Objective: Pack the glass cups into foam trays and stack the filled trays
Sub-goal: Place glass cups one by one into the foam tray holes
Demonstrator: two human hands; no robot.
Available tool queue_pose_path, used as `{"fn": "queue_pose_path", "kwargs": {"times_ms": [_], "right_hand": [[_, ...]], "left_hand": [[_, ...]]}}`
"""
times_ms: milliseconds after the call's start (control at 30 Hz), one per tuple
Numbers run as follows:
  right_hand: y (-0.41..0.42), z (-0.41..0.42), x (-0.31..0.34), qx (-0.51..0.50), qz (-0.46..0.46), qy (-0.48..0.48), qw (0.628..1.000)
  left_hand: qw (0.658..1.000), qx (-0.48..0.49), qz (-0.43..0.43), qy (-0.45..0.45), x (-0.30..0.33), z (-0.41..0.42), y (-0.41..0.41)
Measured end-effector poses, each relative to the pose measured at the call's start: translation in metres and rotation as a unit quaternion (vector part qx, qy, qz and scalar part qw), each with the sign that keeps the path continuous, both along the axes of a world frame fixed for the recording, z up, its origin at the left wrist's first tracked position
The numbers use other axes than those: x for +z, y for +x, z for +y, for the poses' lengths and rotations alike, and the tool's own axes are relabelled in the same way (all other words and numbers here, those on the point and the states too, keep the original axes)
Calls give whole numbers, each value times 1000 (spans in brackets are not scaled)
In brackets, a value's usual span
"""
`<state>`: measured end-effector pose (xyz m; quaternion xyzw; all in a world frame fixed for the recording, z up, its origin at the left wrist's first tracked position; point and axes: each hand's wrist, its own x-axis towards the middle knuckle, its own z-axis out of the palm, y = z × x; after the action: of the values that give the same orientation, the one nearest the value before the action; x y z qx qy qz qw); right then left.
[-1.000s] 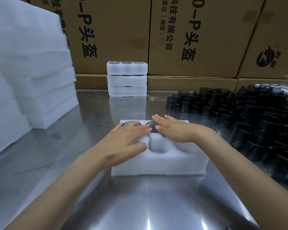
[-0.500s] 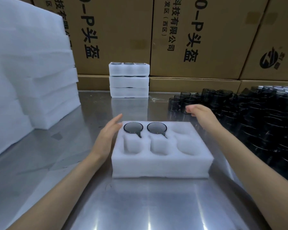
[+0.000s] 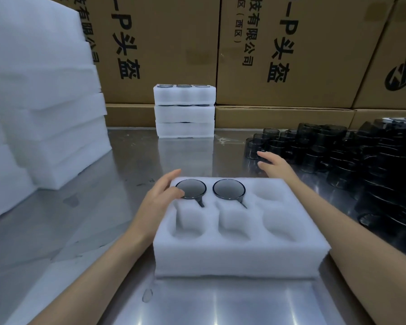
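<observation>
A white foam tray (image 3: 239, 256) lies on the steel table in front of me. Two dark glass cups sit in its far row: one cup (image 3: 192, 188) in the far-left pocket, a second cup (image 3: 229, 189) in the far-middle pocket. The other pockets hold nothing. My left hand (image 3: 161, 195) rests on the tray's far-left corner, fingers apart, thumb touching the left cup's rim. My right hand (image 3: 273, 164) reaches beyond the tray, fingers spread, fingertips at the nearest of the loose dark cups (image 3: 253, 148). It holds nothing.
A stack of three filled trays (image 3: 184, 111) stands at the table's back. Tall piles of foam trays (image 3: 45, 102) fill the left side. Several loose dark cups (image 3: 352, 158) crowd the right side. Cardboard boxes (image 3: 291, 50) wall off the back.
Both hands lifted off the two cups in the tray. My left hand settled on the tray's far-left corner; my right hand swung right and forward to the loose cups.
</observation>
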<state>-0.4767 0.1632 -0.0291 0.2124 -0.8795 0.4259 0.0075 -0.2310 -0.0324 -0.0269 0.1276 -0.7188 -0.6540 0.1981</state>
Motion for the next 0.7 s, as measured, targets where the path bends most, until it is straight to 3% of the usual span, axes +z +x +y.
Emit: {"fn": "queue_pose_path", "kwargs": {"times_ms": [233,433,700], "right_hand": [[-10,-10,-1,-28,20,25,999],[11,2,2,-54,14,-137,989],[58,32,0,-117,-24,-258,959]], "left_hand": [[1000,0,0,1,0,-1,-1],[1000,1,0,-11,4,2,2],[1000,11,-11,-25,8,3,7]]}}
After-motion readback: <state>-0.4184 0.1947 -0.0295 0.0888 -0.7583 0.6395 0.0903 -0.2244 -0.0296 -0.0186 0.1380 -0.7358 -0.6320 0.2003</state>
